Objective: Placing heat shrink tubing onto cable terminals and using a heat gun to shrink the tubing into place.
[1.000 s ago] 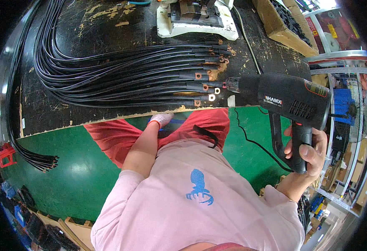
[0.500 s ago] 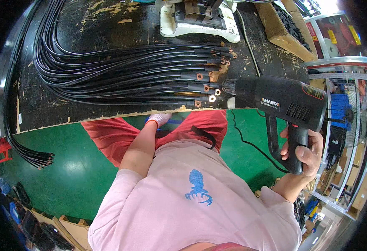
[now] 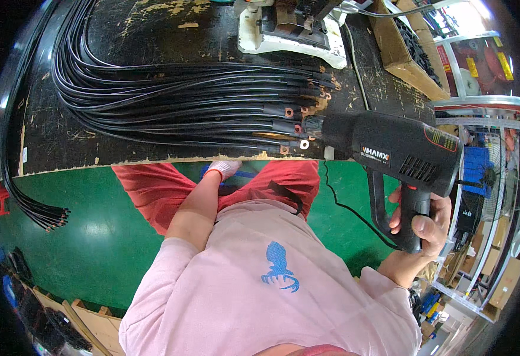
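Heat gun (image 3: pixel 408 151) at the counter's (image 3: pixel 171 44) near edge, toward the right, grip out past the edge. Right hand (image 3: pixel 429 222) clamped on the grip. Nozzle aimed left, right beside copper lugs (image 3: pixel 304 144) on black cables (image 3: pixel 171 89), which loop round by the left edge. Left hand (image 3: pixel 229 168), gloved, low by the near edge, partly hidden; can't tell if fingers are together or apart. White press (image 3: pixel 251 41) by the far edge, carton (image 3: pixel 411 80) by the far right corner.
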A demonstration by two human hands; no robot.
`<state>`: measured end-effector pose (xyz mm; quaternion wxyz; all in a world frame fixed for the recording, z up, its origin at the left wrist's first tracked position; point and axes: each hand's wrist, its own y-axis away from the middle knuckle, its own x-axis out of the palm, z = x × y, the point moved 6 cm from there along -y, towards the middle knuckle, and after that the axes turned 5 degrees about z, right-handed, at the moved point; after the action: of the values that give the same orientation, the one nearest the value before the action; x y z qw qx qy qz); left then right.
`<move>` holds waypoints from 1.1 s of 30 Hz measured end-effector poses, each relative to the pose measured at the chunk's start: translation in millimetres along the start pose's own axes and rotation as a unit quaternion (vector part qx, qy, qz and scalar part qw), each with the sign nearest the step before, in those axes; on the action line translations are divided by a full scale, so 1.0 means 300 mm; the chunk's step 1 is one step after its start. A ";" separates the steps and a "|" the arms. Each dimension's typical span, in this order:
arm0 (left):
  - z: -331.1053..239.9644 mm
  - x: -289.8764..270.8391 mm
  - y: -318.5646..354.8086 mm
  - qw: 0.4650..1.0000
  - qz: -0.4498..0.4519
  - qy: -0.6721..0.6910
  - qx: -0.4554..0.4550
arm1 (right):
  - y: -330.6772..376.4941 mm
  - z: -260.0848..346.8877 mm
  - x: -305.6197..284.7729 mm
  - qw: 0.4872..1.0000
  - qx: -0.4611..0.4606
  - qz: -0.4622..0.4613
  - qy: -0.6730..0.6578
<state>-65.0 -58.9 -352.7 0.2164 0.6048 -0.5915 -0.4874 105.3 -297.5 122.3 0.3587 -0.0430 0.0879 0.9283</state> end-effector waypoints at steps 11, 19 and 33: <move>-0.002 0.030 -0.071 0.999 0.021 -0.025 0.020 | -0.001 0.021 0.011 1.000 0.010 0.002 0.022; 0.058 0.048 -0.101 0.999 -0.010 -0.006 0.030 | 0.003 0.024 0.042 0.999 -0.008 0.043 0.007; 0.047 0.051 -0.117 0.999 -0.012 0.013 0.038 | 0.011 0.034 0.073 0.999 -0.011 0.041 0.003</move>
<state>-61.9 -61.2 -393.3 0.1951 0.6261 -0.5994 -0.4590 86.6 -283.4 129.7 0.3195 -0.0457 0.0807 0.9430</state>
